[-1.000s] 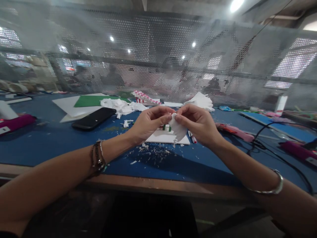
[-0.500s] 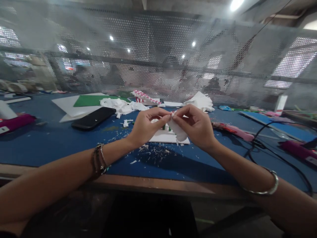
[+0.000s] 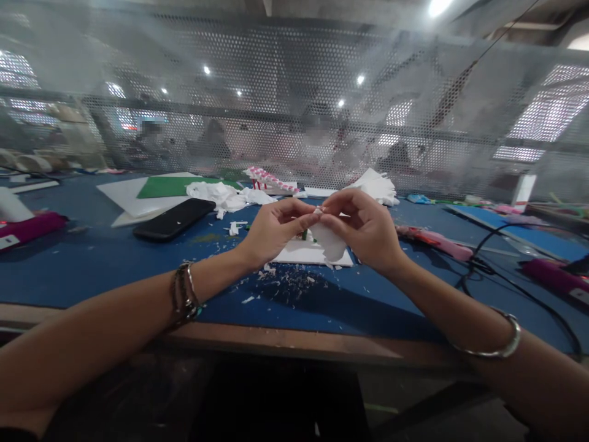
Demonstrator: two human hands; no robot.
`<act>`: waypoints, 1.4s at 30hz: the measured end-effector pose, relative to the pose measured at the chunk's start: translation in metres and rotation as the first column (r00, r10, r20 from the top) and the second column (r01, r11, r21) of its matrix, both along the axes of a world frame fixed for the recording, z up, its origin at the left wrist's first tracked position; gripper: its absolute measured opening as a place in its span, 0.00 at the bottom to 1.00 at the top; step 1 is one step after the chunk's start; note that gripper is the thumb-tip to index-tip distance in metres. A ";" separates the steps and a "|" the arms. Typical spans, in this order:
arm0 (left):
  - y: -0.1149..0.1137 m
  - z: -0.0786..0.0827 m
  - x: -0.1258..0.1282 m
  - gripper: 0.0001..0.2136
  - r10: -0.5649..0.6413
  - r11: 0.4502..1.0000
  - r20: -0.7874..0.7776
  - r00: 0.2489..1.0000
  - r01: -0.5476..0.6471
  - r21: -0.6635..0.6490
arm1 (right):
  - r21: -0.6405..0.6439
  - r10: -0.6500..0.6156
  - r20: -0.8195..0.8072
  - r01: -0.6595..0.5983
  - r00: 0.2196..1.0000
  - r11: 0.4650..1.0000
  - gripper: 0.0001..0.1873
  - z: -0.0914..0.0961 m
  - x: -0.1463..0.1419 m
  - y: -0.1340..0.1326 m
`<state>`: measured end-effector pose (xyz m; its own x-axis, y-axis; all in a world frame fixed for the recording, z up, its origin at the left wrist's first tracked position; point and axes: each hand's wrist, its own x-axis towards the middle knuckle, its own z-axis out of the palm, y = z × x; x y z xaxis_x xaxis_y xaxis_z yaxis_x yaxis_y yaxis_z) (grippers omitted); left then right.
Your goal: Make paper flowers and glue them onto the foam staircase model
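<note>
Between my two hands hangs a thin white piece of tissue paper, its upper end pinched at the fingertips. My left hand closes thumb and forefinger on the tip of it from the left. From the right, my right hand pinches the same piece, and its fingertips meet those of the left. Behind and below them a white board lies on the table, with small green parts standing on it, mostly hidden by my hands. White paper scraps are scattered in front of the board.
A black phone lies left, near crumpled white tissue and a green sheet. Behind stands a pink-and-white striped model. To the right are a pink-handled tool, black cable and purple glue gun.
Both hands stay pinched together at nearly the same spot. My right hand has risen slightly and its fingers have shifted a little on the tissue paper.
</note>
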<state>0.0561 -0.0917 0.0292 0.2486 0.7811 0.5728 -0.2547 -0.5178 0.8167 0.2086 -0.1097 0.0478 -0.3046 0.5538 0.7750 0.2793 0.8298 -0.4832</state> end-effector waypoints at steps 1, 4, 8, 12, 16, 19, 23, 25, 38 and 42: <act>0.000 -0.001 0.001 0.07 0.009 1.000 0.001 1.000 -0.009 -0.024 | 0.038 -0.012 0.044 0.010 0.999 0.999 0.06 0.000 0.001 -0.001; 0.000 -0.002 0.002 0.07 0.043 0.996 -0.015 0.999 -0.044 -0.079 | 0.200 -0.106 0.194 0.067 0.975 0.978 0.06 0.002 0.004 -0.002; 0.000 -0.001 0.003 0.07 0.069 0.982 -0.010 0.998 -0.070 -0.178 | 0.364 -0.236 0.276 0.126 0.932 0.923 0.05 0.004 0.006 -0.002; 0.000 -0.001 0.004 0.09 0.057 0.976 0.004 0.998 -0.055 -0.211 | 0.478 -0.301 0.270 0.143 0.915 0.866 0.04 0.005 0.007 -0.001; 0.000 -0.002 0.005 0.09 0.032 0.977 -0.018 0.999 -0.035 -0.210 | 0.582 -0.353 0.292 0.127 0.889 0.803 0.04 0.006 0.009 0.000; 0.000 -0.001 0.005 0.07 0.031 0.978 -0.033 0.999 -0.037 -0.206 | 0.624 -0.379 0.312 0.113 0.871 0.773 0.04 0.006 0.010 0.000; -0.001 0.000 0.004 0.05 0.023 0.982 -0.032 0.999 -0.028 -0.187 | 0.637 -0.391 0.322 0.108 0.862 0.763 0.03 0.006 0.012 0.002; -0.001 0.001 0.003 0.05 0.020 0.989 -0.045 0.999 -0.027 -0.147 | 0.624 -0.386 0.331 0.108 0.861 0.774 0.04 0.006 0.013 0.003; 0.004 -0.003 -0.003 0.08 0.196 0.947 -0.252 0.948 -0.116 0.300 | 0.250 -0.241 0.309 0.166 0.920 0.954 0.07 0.005 0.009 0.007; 0.003 -0.004 -0.004 0.09 0.232 0.930 -0.286 0.930 -0.126 0.346 | 0.149 -0.193 0.266 0.157 0.944 0.976 0.08 0.004 0.008 0.008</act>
